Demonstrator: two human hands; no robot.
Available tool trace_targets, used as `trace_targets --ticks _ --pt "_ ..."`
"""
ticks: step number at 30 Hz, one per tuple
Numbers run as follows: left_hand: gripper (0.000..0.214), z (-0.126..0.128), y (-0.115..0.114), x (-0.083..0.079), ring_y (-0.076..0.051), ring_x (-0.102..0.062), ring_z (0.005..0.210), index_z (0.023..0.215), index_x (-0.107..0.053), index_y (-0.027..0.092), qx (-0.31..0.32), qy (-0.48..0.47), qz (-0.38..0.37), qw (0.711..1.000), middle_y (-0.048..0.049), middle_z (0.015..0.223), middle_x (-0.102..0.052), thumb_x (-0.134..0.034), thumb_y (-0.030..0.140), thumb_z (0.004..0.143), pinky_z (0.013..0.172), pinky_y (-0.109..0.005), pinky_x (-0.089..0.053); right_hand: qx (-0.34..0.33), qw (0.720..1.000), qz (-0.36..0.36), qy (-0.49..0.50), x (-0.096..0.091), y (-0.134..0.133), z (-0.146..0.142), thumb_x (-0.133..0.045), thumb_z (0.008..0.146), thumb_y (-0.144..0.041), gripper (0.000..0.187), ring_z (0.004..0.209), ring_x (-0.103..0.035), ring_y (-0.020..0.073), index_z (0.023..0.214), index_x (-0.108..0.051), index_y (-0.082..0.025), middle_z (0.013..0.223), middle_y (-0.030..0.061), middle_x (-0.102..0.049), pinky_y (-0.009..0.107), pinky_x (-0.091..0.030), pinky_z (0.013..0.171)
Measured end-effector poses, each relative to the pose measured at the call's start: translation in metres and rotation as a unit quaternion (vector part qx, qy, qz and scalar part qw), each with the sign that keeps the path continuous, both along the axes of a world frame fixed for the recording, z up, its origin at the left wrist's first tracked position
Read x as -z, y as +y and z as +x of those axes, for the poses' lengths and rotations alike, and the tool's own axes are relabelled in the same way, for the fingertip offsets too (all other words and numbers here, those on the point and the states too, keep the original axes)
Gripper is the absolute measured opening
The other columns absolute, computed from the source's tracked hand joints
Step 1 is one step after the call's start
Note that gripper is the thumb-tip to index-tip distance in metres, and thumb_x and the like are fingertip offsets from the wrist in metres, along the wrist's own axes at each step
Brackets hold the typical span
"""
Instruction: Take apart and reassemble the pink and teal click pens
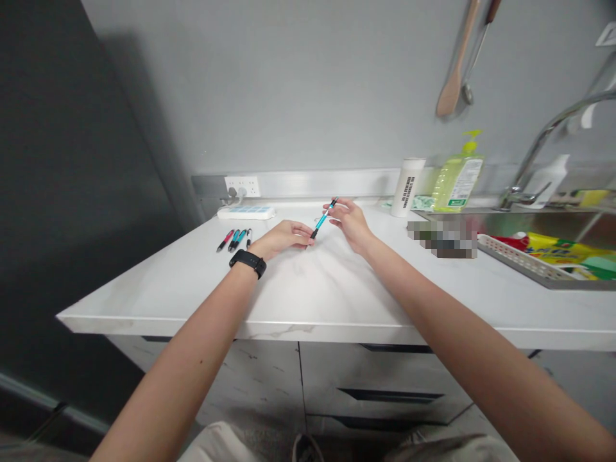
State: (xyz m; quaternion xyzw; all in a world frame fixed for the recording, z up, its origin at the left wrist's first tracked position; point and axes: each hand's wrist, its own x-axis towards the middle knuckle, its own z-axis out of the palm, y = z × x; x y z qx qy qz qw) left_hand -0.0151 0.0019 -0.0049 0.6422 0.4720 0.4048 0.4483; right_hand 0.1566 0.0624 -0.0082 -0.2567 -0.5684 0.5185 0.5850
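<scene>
A light-blue pen point(321, 222) with a black grip slants above the white countertop point(308, 295), between my two hands. My left hand point(283, 237), with a black band on its wrist, is closed round the black lower end. The thumb and fingertips of my right hand point(353, 224) pinch the upper end. To the left of my left hand lie several more pens side by side: a red pen point(225, 240), blue pens point(237, 239) and a white pen point(249, 238), partly behind the hand.
A power strip point(246, 212) lies at the back left by a wall socket point(243, 187). Back right stand a white canister point(408, 187) and a yellow-green soap bottle point(458, 176). Beyond are a sink point(520, 223) with a white basket point(520, 258) and a tap point(529, 154).
</scene>
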Motion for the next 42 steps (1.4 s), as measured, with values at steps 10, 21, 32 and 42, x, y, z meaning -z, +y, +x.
trace_targets --ticks 10,21,32,42 --pt "0.031 0.001 0.0 -0.001 -0.013 -0.062 0.083 0.092 -0.066 0.011 0.019 -0.03 -0.031 0.999 -0.0091 0.093 -0.069 -0.074 0.02 0.064 0.084 -0.029 -0.046 0.013 1.0 0.003 0.017 0.0 0.005 0.002 -0.063 0.064 -0.019 0.03 0.082 -0.062 0.0128 0.091 -0.051 -0.022 0.089 -0.0012 -0.066 0.027 -0.046 0.071" --pt "0.028 0.001 0.001 0.002 -0.014 -0.065 0.08 0.09 -0.063 0.012 0.071 -0.057 -0.054 0.994 -0.0099 0.095 -0.069 -0.074 0.022 0.067 0.09 -0.034 -0.047 -0.034 0.995 -0.026 0.086 -0.004 -0.001 0.002 -0.065 0.069 -0.016 0.023 0.077 -0.063 0.0112 0.088 -0.053 -0.021 0.083 -0.0013 -0.064 0.03 -0.049 0.079" --pt "0.027 0.006 -0.002 -0.001 -0.013 -0.064 0.079 0.087 -0.064 0.011 0.056 -0.056 -0.066 0.995 -0.0088 0.091 -0.068 -0.075 0.021 0.065 0.093 -0.035 -0.045 -0.012 0.998 -0.003 0.055 -0.003 0.002 0.001 -0.068 0.067 -0.016 0.025 0.072 -0.063 0.011 0.088 -0.055 -0.019 0.083 -0.0003 -0.064 0.031 -0.05 0.077" --pt "0.034 0.006 -0.008 -0.002 -0.014 -0.064 0.082 0.087 -0.062 0.01 0.078 -0.057 -0.051 0.994 -0.0043 0.078 -0.067 -0.079 0.02 0.06 0.092 -0.036 -0.046 -0.024 0.993 -0.024 0.115 -0.004 -0.001 0.002 -0.064 0.07 -0.013 0.025 0.076 -0.064 0.0116 0.089 -0.051 -0.021 0.081 -0.0019 -0.065 0.033 -0.05 0.083"
